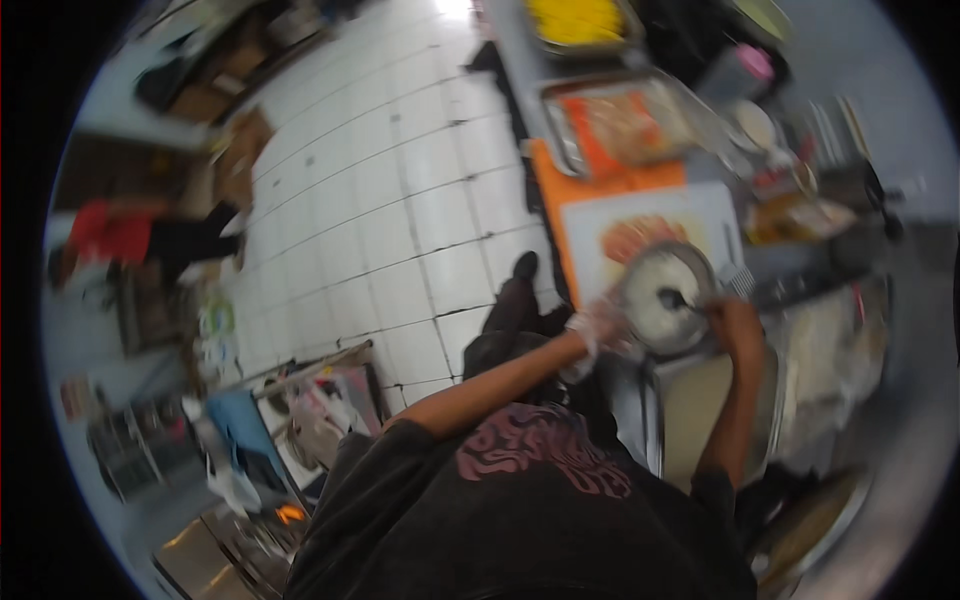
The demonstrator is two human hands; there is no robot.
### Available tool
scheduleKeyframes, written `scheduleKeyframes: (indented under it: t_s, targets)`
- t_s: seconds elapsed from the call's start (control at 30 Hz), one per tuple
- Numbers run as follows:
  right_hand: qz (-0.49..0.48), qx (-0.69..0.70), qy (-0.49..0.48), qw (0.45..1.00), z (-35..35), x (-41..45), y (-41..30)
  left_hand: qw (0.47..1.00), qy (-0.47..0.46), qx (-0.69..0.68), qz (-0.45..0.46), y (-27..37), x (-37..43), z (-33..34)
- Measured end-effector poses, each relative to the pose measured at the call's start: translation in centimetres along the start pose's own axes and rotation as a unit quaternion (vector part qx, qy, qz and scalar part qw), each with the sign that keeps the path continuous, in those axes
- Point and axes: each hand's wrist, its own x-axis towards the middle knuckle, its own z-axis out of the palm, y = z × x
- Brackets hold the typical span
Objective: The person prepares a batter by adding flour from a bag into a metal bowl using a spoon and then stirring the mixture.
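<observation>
A metal bowl (706, 264) holding a white substance is tilted in front of me, over the near edge of a white cutting board (712, 202). My left hand (604, 324), in a clear plastic glove, grips its left side. My right hand (731, 319), apparently bare, holds the handle of a spoon-like utensil (673, 298) whose dark head rests in the white substance. Pale pink pieces of raw meat (630, 234) lie on the board just beyond the bowl, which partly hides them. A slotted or pronged metal utensil (741, 280) shows beyond my right hand. Motion blurs both hands.
Beyond the board, a metal tray (559, 124) carries packaged food, with a container of yellow food (574, 21) farther off. A rectangular pan of beige contents (694, 420) sits beside my right forearm. Plastic bags (825, 367) lie right. Across the tiled floor (375, 202) is another person (112, 232).
</observation>
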Motion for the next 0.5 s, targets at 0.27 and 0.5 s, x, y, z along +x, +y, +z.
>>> scheduleKeyframes:
  t_s: [0.27, 0.5]
  targets:
    - [0.075, 0.051, -0.031, 0.995, 0.0, -2.1, -0.6, 0.998, -0.031, 0.031, -0.043, 1.1, -1.1, -0.6]
    - [0.038, 0.078, -0.001, 0.996, 1.1, -1.8, -1.4, 0.999, -0.027, 0.011, -0.024, 2.0, -2.5, 0.1]
